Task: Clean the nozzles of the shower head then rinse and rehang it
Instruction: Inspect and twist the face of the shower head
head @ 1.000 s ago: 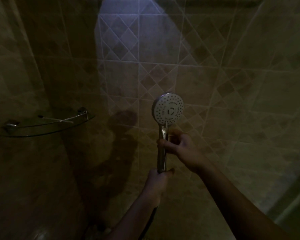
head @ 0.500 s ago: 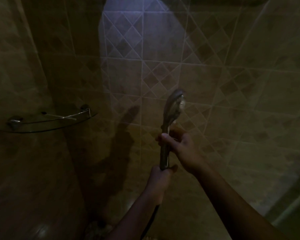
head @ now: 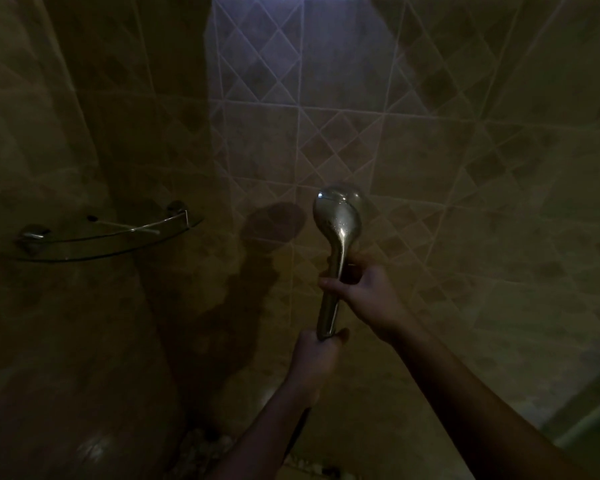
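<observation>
L hand [head: 314, 358] clamped round bottom end of shower head [head: 338, 216] handle; R hand [head: 368, 292] wrapped round handle higher up. Head upright, chrome back w/ droplets facing camera, nozzles turned away twd tiled wall [head: 465, 168]. Its shadow on tiles to the left. Glass corner shelf [head: 108, 240] well apart, further left. Very dim light.

We see the shower head [head: 338, 216] in glossy chromed metal beaded with droplets, a clear glass shelf [head: 111, 237] at nine o'clock, and matt stone-look wall tiles [head: 465, 150].
</observation>
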Motion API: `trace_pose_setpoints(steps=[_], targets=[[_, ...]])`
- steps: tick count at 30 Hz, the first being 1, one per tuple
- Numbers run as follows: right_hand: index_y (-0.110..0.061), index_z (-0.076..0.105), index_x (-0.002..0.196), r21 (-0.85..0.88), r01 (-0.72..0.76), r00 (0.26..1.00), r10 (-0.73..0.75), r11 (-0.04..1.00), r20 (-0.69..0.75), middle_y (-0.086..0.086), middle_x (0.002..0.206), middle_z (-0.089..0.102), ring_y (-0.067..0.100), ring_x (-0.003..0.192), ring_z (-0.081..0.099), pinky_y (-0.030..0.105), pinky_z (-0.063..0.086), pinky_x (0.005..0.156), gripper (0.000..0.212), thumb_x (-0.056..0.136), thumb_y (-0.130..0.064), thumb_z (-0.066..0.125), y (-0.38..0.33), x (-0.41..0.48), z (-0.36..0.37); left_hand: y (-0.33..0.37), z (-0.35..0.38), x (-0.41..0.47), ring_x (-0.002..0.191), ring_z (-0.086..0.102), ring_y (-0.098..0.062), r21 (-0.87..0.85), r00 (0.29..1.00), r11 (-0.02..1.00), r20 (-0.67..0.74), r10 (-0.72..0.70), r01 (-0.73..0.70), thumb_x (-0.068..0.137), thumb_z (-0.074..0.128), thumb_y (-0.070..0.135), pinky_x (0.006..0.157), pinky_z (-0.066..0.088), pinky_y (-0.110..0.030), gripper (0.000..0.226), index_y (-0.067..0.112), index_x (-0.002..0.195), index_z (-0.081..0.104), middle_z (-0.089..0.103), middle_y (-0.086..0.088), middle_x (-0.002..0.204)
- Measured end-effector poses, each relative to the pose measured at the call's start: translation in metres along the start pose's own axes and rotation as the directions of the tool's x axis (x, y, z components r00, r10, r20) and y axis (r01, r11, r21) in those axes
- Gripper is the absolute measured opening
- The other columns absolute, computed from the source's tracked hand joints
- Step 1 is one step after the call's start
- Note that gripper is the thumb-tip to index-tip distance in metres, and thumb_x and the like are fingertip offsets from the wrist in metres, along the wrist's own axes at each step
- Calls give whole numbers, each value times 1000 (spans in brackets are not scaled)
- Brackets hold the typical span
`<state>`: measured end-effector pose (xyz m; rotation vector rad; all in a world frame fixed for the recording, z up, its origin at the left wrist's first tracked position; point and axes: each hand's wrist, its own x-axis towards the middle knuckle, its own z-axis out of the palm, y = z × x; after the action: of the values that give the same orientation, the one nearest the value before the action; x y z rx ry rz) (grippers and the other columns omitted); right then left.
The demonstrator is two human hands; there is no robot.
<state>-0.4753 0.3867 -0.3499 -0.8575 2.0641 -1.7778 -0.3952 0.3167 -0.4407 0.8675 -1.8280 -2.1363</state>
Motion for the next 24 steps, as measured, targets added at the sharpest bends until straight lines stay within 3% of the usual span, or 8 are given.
trace_pose_setpoints(steps=[3,7,11,15,17,19,21,24], targets=[[-12,67,105,31,-44,999,44,999,21,10,101,74,23,97,73,31,59,81,28,82,-18,81,3,8,14,0,-12,11,40,46,-2,19,1000,1000,1,-12,12,88,71,28,45,35,-21,13,16,91,67,51,9,48],[-14,70,96,-74,-31,997,25,997,-78,3,86,73,5,77,70,15,53,62,33,74,-31,88,1,22,34,1,-34,29,36,41,-1,42,1000,999,-13,-10,11,87,72,27,44,31,-21,17,17,79,62,45,10,39],[-23,65,112,-57,-79,997,78,995,-7,0,103,74,13,100,71,35,58,90,37,80,-21,83,9,39,44,0,-61,45,53,49,-8,85,1000,996,-7,-19,19,88,71,32,51,37,-25,16,21,87,60,53,6,62],[-27,63,107,82,-158,987,156,984,28,-1,109,74,10,102,72,21,57,76,29,86,-11,76,15,45,61,-2,-80,60,62,55,-11,114,1000,993,12,-23,22,89,71,33,57,42,-27,24,28,78,50,59,3,74],[-23,70,102,76,-146,989,148,986,-25,-2,106,73,15,102,71,28,59,76,20,84,-22,79,18,50,70,-5,-87,67,63,57,-13,82,999,996,15,-48,47,88,73,28,53,43,-26,16,22,92,58,62,-1,78],[-18,73,99,-1,-97,992,96,995,-77,2,100,74,19,99,72,37,62,80,23,80,-26,83,20,55,76,-10,-91,75,63,59,-18,85,998,995,11,-59,58,84,75,31,52,44,-27,35,9,109,65,62,-2,75],[-12,71,102,-44,-76,993,72,996,-92,8,100,75,26,99,73,44,62,85,27,79,-16,84,21,61,78,-16,-95,80,65,61,-21,142,998,987,2,-69,68,81,75,39,58,44,-30,36,12,105,67,62,0,71],[-10,68,106,7,-64,998,64,998,-3,2,100,77,21,102,74,47,59,94,26,83,-1,77,28,63,75,-24,-101,90,60,59,-19,172,998,983,-34,-60,65,81,75,39,58,44,-32,24,19,85,62,58,4,62]])
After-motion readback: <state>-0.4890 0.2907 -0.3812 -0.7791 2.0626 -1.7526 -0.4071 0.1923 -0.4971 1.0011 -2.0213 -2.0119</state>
